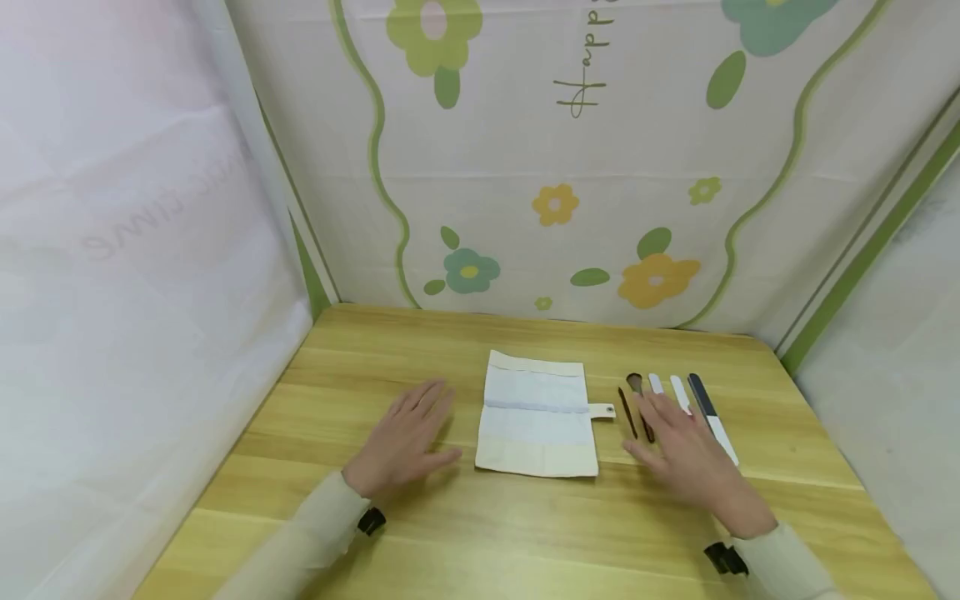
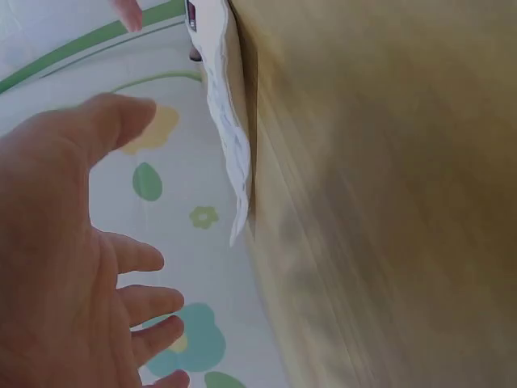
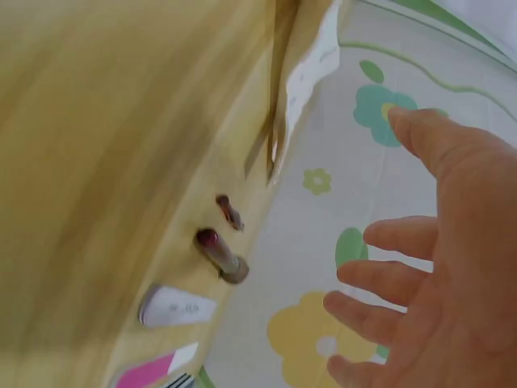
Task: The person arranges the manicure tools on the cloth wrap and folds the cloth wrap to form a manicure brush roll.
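Note:
A pale cloth pouch [image 1: 536, 433] lies unfolded on the table, its snap strap [image 1: 602, 411] pointing right. My left hand [image 1: 405, 437] hovers with spread fingers just left of the pouch, holding nothing. My right hand [image 1: 690, 454] is over the row of small tools on the right, its fingers extended and nothing gripped. That row has a thin dark stick [image 1: 627, 412], a brush [image 3: 222, 256] with dark bristles, a white nail file [image 3: 175, 307], another file with a pink part [image 3: 157, 368], and a black-and-white file [image 1: 712, 417]. The right hand partly hides the middle tools in the head view.
The wooden table [image 1: 525, 533] is bordered by a flower-printed cloth [image 1: 510, 150] at the back. White cloth walls [image 1: 150, 292] stand along the left and right edges. A black band [image 1: 726, 558] sits at each wrist.

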Available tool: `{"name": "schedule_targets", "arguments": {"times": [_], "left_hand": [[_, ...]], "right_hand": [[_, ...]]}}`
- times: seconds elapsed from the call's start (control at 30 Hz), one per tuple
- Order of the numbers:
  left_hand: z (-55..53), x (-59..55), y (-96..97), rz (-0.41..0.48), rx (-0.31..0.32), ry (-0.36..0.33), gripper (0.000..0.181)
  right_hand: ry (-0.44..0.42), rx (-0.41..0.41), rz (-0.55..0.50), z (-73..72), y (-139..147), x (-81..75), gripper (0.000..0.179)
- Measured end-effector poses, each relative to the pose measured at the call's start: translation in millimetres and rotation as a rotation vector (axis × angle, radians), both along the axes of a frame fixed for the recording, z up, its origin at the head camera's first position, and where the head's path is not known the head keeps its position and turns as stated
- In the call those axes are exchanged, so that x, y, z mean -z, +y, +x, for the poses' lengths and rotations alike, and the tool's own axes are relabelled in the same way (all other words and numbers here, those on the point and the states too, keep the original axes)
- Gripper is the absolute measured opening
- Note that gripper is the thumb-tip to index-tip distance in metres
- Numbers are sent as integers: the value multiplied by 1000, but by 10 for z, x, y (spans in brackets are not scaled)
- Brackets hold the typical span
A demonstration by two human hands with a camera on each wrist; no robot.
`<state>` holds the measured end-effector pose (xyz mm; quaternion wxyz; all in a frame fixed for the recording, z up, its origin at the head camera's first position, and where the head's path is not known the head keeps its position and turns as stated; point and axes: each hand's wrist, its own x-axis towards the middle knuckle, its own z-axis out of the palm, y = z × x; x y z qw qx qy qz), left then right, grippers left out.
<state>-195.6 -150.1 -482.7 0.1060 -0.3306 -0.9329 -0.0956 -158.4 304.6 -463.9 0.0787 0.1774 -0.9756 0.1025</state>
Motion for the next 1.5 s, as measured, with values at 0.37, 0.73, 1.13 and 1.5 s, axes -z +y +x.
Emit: {"name": "schedule_targets", "arguments": {"times": [0.37, 0.73, 1.13, 1.5], "left_hand": [[-461, 15, 236, 56, 111, -94, 56], [-746, 126, 446, 108, 155, -234, 45], [-849, 205, 629, 84, 174, -259, 35], [-923, 215, 694, 66, 168, -222, 11]], "right_hand": [[-36, 51, -85, -282, 446, -211, 67], [-227, 143, -70, -616, 1038, -132, 66], [-304, 211, -88, -825, 1409, 37, 64], [-372, 255, -105, -888, 1535, 119, 63]]}}
